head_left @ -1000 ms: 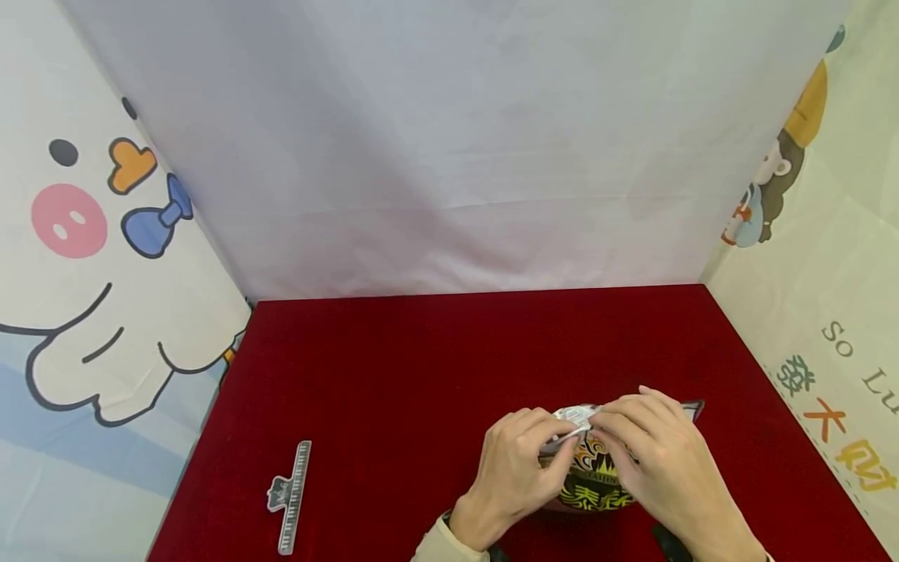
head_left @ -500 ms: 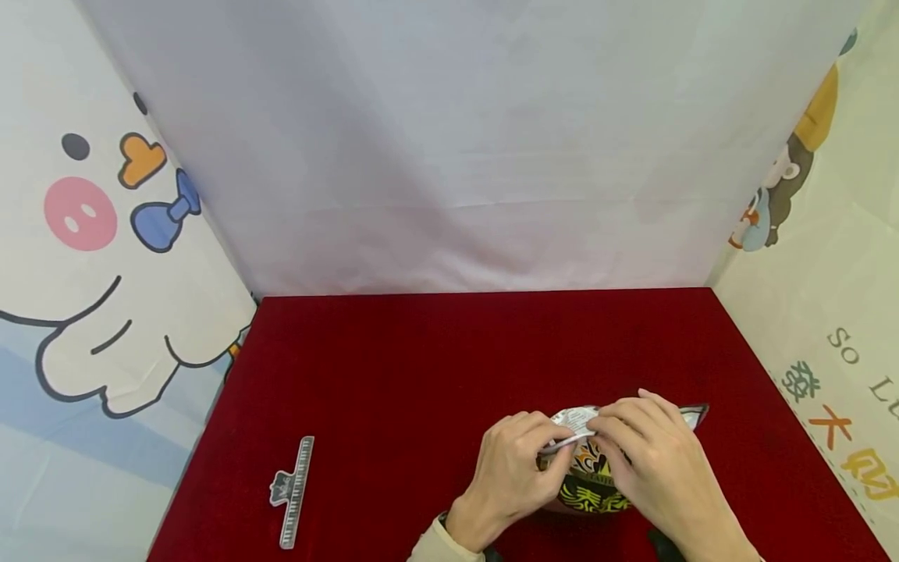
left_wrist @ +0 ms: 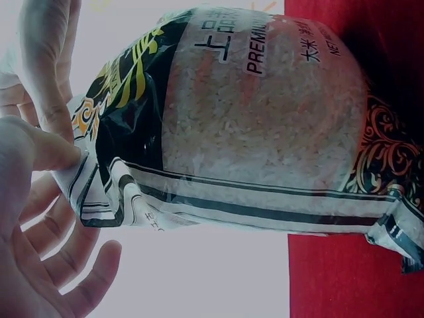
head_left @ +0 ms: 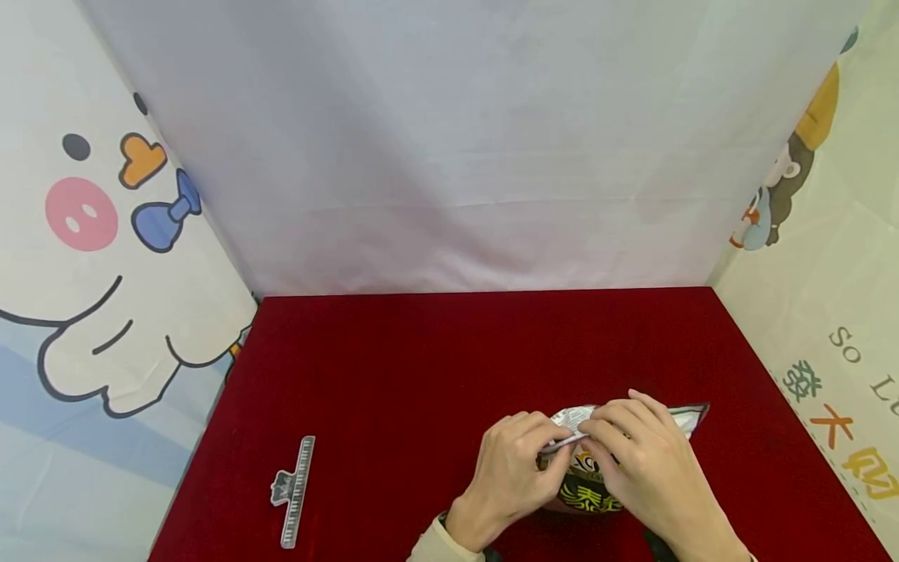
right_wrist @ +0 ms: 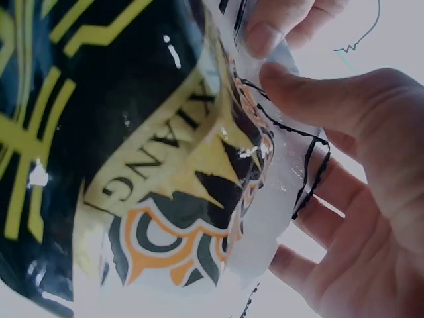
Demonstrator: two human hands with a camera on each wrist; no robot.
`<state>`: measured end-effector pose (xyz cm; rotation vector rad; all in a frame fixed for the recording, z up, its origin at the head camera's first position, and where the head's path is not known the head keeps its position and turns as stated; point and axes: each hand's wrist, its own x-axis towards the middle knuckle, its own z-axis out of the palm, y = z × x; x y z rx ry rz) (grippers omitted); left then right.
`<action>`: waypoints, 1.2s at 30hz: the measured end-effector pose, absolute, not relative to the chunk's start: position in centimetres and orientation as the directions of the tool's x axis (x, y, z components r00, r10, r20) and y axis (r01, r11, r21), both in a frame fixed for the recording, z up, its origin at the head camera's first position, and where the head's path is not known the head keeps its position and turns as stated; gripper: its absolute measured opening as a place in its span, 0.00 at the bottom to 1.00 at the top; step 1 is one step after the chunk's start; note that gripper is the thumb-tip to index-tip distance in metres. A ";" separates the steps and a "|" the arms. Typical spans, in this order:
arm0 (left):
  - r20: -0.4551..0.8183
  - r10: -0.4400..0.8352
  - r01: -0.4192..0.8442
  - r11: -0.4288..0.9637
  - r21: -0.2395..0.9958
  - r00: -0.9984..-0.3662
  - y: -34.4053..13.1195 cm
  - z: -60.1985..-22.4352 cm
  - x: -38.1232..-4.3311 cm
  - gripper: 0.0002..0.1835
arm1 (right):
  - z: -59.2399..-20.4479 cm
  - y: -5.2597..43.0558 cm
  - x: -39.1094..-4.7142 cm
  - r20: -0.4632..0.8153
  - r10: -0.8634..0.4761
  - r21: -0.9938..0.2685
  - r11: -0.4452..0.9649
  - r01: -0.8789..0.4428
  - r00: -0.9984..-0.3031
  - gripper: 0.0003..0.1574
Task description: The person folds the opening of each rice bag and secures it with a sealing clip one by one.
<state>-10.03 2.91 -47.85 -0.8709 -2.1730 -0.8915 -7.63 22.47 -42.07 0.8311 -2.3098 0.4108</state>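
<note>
Head view: the rice bag (head_left: pixel 588 493) sits, from where I stand, on the red table (head_left: pixel 421 375). At the bag's creased top edge (head_left: pixel 573 417), the left hand (head_left: pixel 516 460) pinches the film, thumb against fingers, the rest loose. Just beside it along the bag's edge, the right hand (head_left: pixel 653 460) pinches likewise, remaining fingers spread behind the film. Caution: a slackened or uneven pinch would probably let stiff film spring out of its crease; squeezing the bag could shift the rice. Well left of the bag lies a clip (head_left: pixel 298 492), untouched.
</note>
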 end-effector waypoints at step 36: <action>0.724 0.272 0.712 0.570 0.410 -0.634 1.8 -49.2 -9.4 0.03 | -42.0 22.4 -7.6 0.638 -0.468 -0.062 0.760 -0.647 -0.611 0.39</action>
